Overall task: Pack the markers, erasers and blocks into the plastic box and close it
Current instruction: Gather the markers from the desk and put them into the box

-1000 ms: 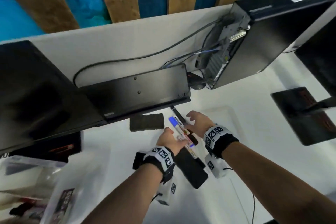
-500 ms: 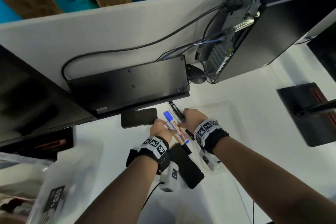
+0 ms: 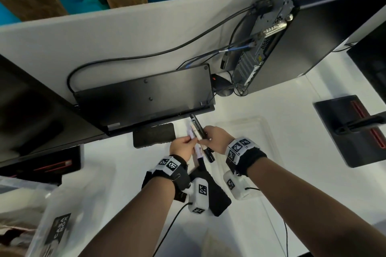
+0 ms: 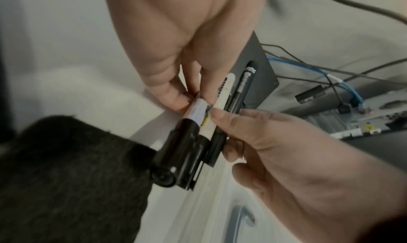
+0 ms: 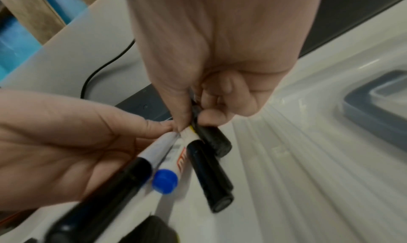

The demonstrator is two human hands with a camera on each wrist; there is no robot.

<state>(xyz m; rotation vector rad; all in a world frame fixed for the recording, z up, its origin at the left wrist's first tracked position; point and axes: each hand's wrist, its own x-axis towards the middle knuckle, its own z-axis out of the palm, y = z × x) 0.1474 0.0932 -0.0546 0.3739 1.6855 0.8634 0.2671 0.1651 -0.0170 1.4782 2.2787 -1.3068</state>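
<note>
Both hands hold one bundle of several markers (image 3: 198,139) just above the white table. My left hand (image 3: 191,142) pinches the white barrels from the left, and my right hand (image 3: 205,137) grips the black ones from the right. The right wrist view shows the markers (image 5: 198,159) with black caps and one blue cap (image 5: 165,180) fanned toward the camera. A clear plastic box (image 3: 259,129) lies right of the hands. One black eraser (image 3: 154,134) lies left of them, and another black eraser (image 3: 218,200) lies under my left wrist.
An upturned black keyboard (image 3: 146,94) leans behind the hands, with a PC tower (image 3: 292,37) and cables at the back right. A dark monitor (image 3: 31,110) stands at the left and a monitor foot (image 3: 351,129) at the right. A plastic bag (image 3: 58,225) lies at the lower left.
The hands have closed in on the markers and gathered them into one bundle held between them, slightly further from me than before.
</note>
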